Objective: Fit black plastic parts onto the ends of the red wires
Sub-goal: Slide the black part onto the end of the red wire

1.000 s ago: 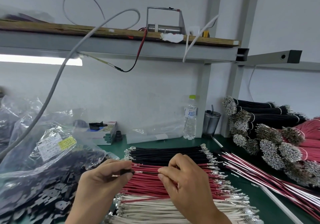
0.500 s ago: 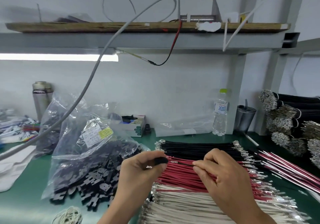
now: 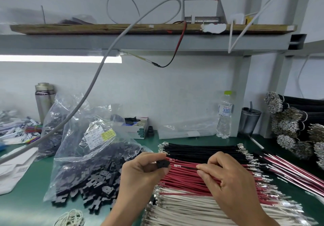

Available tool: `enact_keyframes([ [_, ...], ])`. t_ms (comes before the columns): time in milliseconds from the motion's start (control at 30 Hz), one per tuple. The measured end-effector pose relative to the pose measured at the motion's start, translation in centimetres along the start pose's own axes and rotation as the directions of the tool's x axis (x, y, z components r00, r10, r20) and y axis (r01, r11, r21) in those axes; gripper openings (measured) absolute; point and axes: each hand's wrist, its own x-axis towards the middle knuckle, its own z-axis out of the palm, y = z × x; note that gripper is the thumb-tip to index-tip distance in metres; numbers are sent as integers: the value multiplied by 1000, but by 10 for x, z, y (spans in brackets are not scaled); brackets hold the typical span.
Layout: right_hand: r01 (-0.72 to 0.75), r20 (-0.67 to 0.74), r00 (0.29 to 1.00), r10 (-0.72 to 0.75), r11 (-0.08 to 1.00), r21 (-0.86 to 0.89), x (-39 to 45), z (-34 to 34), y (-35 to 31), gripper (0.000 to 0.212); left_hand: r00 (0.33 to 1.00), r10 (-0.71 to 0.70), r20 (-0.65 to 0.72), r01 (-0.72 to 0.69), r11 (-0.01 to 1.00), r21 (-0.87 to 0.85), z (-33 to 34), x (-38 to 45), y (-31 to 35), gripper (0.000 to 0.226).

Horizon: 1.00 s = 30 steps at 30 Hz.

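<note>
The left hand (image 3: 140,171) pinched a black plastic part (image 3: 163,163) between thumb and fingertips, above the left ends of the red wires (image 3: 185,178). The right hand (image 3: 231,178) pinched one red wire (image 3: 185,166), whose metal terminal pointed at the part, just beside it and apart from it. The red wires lay on the green bench (image 3: 29,206) between black wires (image 3: 201,151) and white wires (image 3: 189,206). An open clear bag (image 3: 82,148) to the left spilled more black parts (image 3: 87,189).

left grip (image 3: 145,169) and right grip (image 3: 226,175) both pinched, fingertips facing.
</note>
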Motion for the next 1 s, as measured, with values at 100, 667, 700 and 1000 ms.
enact_keyframes([
  [100,3,-14,1000,-2,1000,23,0,1,1,18,1000,-4,1,4,1000,-16,-1,1,-2,46],
  [667,-54,-27,998,57,993,102,-1,1,-1,18,997,52,60,-54,998,35,0,1,-6,26],
  [700,-53,-34,998,57,993,108,0,0,-1,22,997,57,59,-60,998,37,1,1,-6,24],
  [1000,-82,-48,995,91,983,163,3,-7,-8,12,996,38,81,-48,990,132,1,1,-8,40],
])
